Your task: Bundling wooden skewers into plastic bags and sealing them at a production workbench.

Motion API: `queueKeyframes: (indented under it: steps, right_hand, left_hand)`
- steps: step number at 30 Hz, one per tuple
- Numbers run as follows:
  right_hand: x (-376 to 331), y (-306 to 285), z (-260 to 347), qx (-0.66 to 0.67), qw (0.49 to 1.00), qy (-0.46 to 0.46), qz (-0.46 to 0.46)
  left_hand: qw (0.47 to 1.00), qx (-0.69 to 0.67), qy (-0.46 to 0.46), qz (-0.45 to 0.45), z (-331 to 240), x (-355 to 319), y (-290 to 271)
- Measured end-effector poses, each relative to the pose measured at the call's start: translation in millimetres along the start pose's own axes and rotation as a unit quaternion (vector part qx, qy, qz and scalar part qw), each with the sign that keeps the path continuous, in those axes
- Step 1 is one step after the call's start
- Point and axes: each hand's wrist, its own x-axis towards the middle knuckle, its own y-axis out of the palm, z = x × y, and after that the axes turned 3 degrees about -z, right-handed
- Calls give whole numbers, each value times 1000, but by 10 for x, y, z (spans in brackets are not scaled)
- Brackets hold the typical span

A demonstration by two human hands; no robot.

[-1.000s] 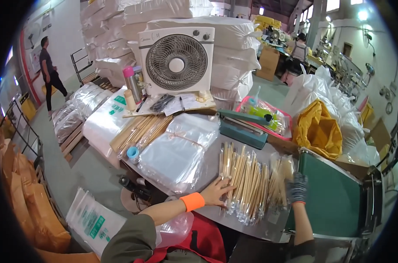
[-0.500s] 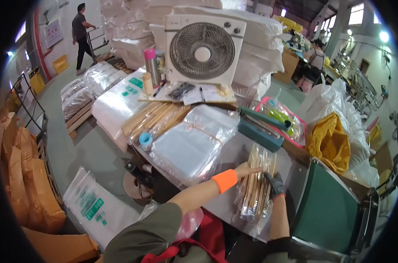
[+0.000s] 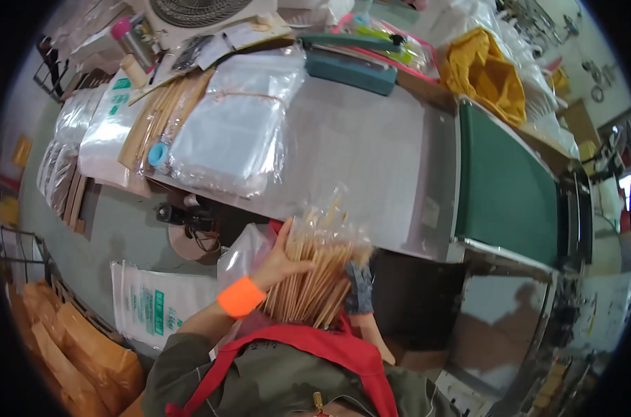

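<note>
Close to my body, in front of the table's near edge, I hold a bunch of thin wooden sticks (image 3: pixel 311 285) between both hands. Clear plastic wraps the bunch, crinkled at its far end. My left hand (image 3: pixel 283 258), bare with an orange band at the wrist, grips the left side, its thumb lying across the sticks. My right hand (image 3: pixel 359 290), in a dark grey glove, is pressed to the right side; part of its fingers is hidden behind the bunch.
A tied stack of clear plastic bags (image 3: pixel 225 128) lies on the grey table (image 3: pixel 350 153), beside more packed sticks (image 3: pixel 164 111). At the back is a teal bag sealer (image 3: pixel 350 69). A green conveyor belt (image 3: pixel 506 184) stands to the right, with a yellow sack (image 3: pixel 484 76) behind.
The sticks have moved from the tabletop toward my body, carried by both hands. My left hand has gone from pointing across the sticks to gripping their side. The view has tilted downward.
</note>
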Motion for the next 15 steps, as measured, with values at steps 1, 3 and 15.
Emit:
queueKeyframes:
  steps: [1, 3, 15]
  right_hand:
    - [-98, 125, 76, -53, 999, -15, -4]
    - [-43, 264, 366, -87, 995, 36, -33]
    - [589, 645, 972, -408, 842, -51, 348]
  left_hand:
    - [1000, 3, -8, 8, 90, -31, -57]
    - [982, 157, 20, 106, 204, 20, -175]
    - [982, 87, 0, 167, 92, 176, -13]
